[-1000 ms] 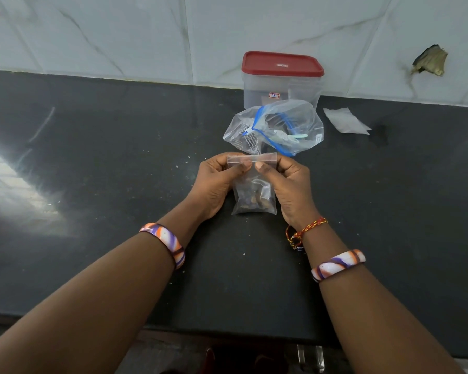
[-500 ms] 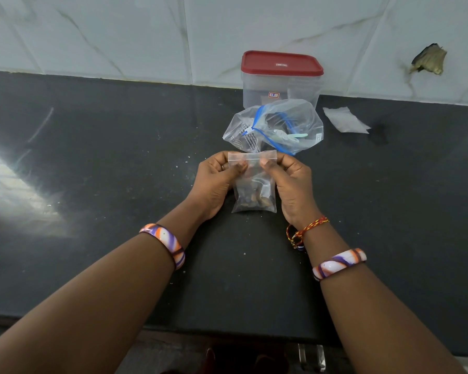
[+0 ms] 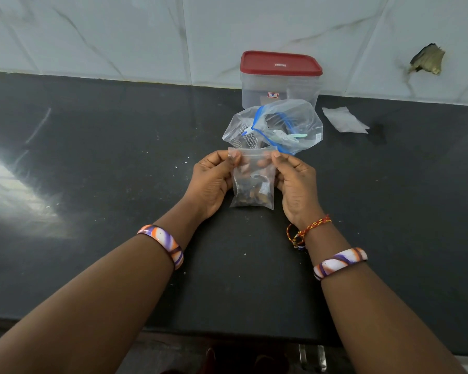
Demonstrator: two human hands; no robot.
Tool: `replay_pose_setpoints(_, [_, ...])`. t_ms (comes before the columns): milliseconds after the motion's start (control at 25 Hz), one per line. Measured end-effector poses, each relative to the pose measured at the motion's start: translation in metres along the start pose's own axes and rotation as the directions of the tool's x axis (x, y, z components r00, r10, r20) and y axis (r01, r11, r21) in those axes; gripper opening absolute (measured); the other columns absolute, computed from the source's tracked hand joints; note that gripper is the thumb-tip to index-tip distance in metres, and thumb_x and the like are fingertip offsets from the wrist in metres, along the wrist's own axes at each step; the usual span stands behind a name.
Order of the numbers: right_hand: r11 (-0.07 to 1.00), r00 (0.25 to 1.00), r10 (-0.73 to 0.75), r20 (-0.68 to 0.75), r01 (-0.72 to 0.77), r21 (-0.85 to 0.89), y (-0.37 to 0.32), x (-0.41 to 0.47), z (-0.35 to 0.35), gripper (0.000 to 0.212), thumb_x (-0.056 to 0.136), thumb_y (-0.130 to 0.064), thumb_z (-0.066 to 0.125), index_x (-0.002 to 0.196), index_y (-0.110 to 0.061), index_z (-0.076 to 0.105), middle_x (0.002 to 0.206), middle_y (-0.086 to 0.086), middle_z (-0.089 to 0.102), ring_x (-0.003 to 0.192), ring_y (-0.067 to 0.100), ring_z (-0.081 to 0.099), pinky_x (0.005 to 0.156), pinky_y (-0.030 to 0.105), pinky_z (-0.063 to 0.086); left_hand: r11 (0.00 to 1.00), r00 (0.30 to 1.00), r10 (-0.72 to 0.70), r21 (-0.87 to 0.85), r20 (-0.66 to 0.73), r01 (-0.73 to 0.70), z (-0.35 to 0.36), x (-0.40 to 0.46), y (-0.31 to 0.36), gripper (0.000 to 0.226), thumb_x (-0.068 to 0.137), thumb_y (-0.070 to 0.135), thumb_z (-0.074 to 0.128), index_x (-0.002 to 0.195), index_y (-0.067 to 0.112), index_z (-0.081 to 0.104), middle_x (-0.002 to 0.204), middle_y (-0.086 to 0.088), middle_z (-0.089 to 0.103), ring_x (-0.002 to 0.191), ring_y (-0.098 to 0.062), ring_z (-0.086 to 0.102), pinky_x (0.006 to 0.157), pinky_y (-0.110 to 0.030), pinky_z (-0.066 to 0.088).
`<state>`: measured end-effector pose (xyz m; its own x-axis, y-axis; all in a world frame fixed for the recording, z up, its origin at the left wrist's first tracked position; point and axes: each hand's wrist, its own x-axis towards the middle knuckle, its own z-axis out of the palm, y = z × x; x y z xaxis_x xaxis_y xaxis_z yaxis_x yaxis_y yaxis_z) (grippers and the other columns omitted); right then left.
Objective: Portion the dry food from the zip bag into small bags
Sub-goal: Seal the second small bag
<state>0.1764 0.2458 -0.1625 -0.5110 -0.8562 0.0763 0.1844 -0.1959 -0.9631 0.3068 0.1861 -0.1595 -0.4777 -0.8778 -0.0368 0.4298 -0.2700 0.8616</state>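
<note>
Both grips, left hand (image 3: 210, 182) and right hand (image 3: 297, 184), pinched the top corners of a small clear bag (image 3: 253, 179) holding brown dry food, upright above the dark counter (image 3: 119, 157), just before the crumpled zip bag (image 3: 274, 126).

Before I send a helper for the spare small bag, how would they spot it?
Find the red-lidded tub at the wall. Just right of it, on the black counter, lies the spare bag: flat and empty, unlike the puffy blue-zipped bag.

Sharp, bright; glare on left counter (image 3: 16, 179)
</note>
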Motion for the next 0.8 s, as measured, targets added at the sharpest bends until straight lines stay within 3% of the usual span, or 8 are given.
replay_pose_setpoints(120, [0.998,0.999,-0.012,0.047,0.015,-0.057,0.0,-0.0027,0.0016,0.008,0.086,-0.006,0.062,0.088,-0.007,0.07,0.079,0.005,0.071,0.081,0.02,0.067,0.082,0.037,0.057,0.995,0.996,0.031,0.087,0.082,-0.038,-0.0024,0.0012,-0.0035,0.012,0.084,-0.005,0.058,0.09,0.004,0.064,0.074,-0.003,0.073,0.069,-0.013,0.07,0.068,-0.028,0.059])
replay_pose_setpoints(160, [0.996,0.997,-0.02,0.068,0.027,-0.09,0.0002,-0.0041,0.0027,0.011,0.083,-0.003,0.064,0.093,-0.005,0.07,0.082,0.006,0.071,0.081,0.019,0.067,0.082,0.035,0.057,0.993,0.995,0.037,0.109,0.093,-0.047,-0.003,0.0018,-0.0044,0.013,0.083,-0.007,0.058,0.09,0.002,0.065,0.074,-0.004,0.074,0.069,-0.013,0.07,0.07,-0.028,0.059])
replay_pose_setpoints(360, [0.985,0.995,-0.051,0.083,0.064,-0.158,-0.002,-0.0065,0.006,0.015,0.08,0.002,0.066,0.081,-0.011,0.071,0.07,-0.006,0.071,0.073,0.011,0.067,0.075,0.028,0.057,0.988,0.994,0.021,0.149,0.11,-0.038,-0.0029,0.0022,-0.0046,0.013,0.085,-0.005,0.056,0.083,0.005,0.064,0.069,-0.001,0.072,0.067,-0.011,0.069,0.069,-0.025,0.058])
replay_pose_setpoints(600, [0.988,0.996,-0.014,0.083,0.027,-0.153,-0.0012,-0.0063,0.0083,0.016,0.083,0.003,0.062,0.079,-0.011,0.069,0.074,0.006,0.068,0.077,0.021,0.064,0.079,0.039,0.055,0.985,0.995,0.021,0.17,0.102,-0.038,-0.0036,0.0007,-0.0066,0.011,0.085,-0.004,0.056,0.087,0.001,0.065,0.071,-0.003,0.073,0.067,-0.012,0.069,0.068,-0.026,0.059])
replay_pose_setpoints(800, [0.994,1.0,-0.026,0.016,0.028,-0.108,0.0013,-0.0026,0.0043,0.009,0.082,0.0,0.064,0.083,-0.007,0.069,0.082,0.015,0.066,0.085,0.027,0.062,0.086,0.045,0.053,0.999,1.0,0.006,0.039,0.018,-0.007,-0.0011,0.0014,-0.0033,0.01,0.088,-0.004,0.053,0.087,0.0,0.062,0.068,-0.003,0.072,0.064,-0.013,0.069,0.068,-0.029,0.058])
